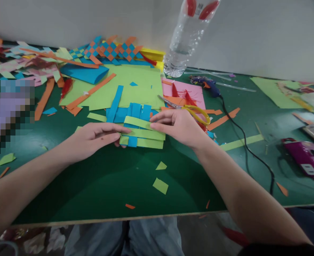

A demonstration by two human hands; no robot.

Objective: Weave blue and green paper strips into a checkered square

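Between my hands is a partly woven piece of paper strips [146, 134], with green strips running across upright blue ones. My left hand [98, 138] pinches its left edge, thumb on top and some fingertips hidden beneath. The thumb and fingers of my right hand [176, 126] close on the right end of the uppermost green strip [137, 122]. Right behind that hand lie scissors [196, 111] with yellow handles, their blades pointing left. A loose blue strip [115, 103] lies at the upper left of the weave.
Green sheets [135, 80] and finished blue-and-orange woven pieces [110, 50] lie behind. A water bottle [187, 39] stands near the wall. To the right are a glue gun [207, 85] with a black cord and a purple power socket [303, 158]. Paper scraps [160, 185] litter the green table.
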